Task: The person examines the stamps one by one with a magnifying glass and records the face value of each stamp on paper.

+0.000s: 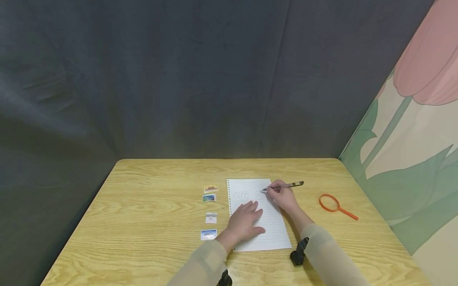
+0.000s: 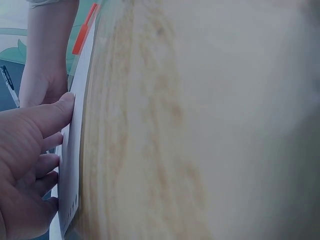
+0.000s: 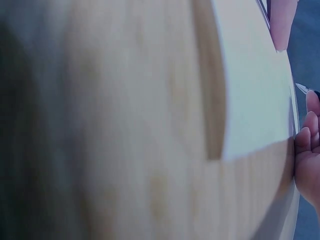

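Beneath spread left hand (image 1: pixel 244 222), lined paper (image 1: pixel 274 234), pen (image 1: pixel 294 184) pinched in right hand (image 1: pixel 283 196).

The person wears long, pale beige sleeves (image 1: pixel 330 254), plain and lightly creased. At the right cuff (image 1: pixel 311 233) sits a chunky black wrist camera (image 1: pixel 299 254); left of that cuff, a second black camera (image 1: pixel 225 279) shows partly.
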The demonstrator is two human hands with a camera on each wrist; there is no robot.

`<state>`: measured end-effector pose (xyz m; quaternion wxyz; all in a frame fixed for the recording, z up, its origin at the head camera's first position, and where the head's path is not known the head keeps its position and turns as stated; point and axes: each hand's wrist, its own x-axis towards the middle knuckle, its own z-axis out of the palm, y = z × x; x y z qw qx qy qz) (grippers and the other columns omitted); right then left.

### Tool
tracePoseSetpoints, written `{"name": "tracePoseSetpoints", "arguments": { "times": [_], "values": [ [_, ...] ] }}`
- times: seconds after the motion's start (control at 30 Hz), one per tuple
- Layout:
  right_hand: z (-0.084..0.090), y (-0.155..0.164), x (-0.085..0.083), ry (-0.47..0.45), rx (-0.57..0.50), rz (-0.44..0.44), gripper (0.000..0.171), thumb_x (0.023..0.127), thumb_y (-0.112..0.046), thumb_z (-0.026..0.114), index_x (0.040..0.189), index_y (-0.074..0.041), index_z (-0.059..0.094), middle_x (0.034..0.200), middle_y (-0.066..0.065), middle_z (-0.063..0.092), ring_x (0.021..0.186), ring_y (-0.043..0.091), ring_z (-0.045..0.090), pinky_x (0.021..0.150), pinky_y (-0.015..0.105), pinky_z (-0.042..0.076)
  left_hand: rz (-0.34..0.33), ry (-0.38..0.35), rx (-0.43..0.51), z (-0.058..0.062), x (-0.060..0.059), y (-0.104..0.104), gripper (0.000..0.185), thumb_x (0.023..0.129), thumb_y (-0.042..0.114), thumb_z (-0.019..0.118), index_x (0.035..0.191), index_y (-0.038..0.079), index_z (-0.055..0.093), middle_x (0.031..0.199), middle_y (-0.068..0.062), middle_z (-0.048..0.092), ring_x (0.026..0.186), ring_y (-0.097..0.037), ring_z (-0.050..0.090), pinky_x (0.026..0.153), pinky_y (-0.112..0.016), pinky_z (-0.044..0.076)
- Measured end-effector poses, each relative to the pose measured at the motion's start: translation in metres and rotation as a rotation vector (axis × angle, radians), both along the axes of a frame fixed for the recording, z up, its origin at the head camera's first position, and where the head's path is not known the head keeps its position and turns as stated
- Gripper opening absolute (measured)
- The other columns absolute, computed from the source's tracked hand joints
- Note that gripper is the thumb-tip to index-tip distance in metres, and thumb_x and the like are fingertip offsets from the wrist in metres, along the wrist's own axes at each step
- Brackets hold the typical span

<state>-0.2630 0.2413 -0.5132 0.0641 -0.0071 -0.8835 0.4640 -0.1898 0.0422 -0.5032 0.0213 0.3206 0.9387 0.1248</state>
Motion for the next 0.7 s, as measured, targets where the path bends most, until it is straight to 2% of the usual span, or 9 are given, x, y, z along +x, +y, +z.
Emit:
{"name": "tracePoseSetpoints", "arguments": {
  "times": [0.7],
  "values": [
    [-0.0001,0.0033,0.0017,0.04,0.008,0.044,0.009,0.09,-0.008,0.068,0.093,-0.002,0.063,0.087,0.008,0.064,0.076,0.018,0.056,0.063,0.023,0.047,-0.004,-0.006,-0.013,-0.0013,-0.0014,0.0002,0.062,0.091,0.049,0.066,0.141,0.014,0.057,0.152,-0.01,0.043,0.142,-0.026,0.036,0.116,-0.041,0.03]
  ]
}}
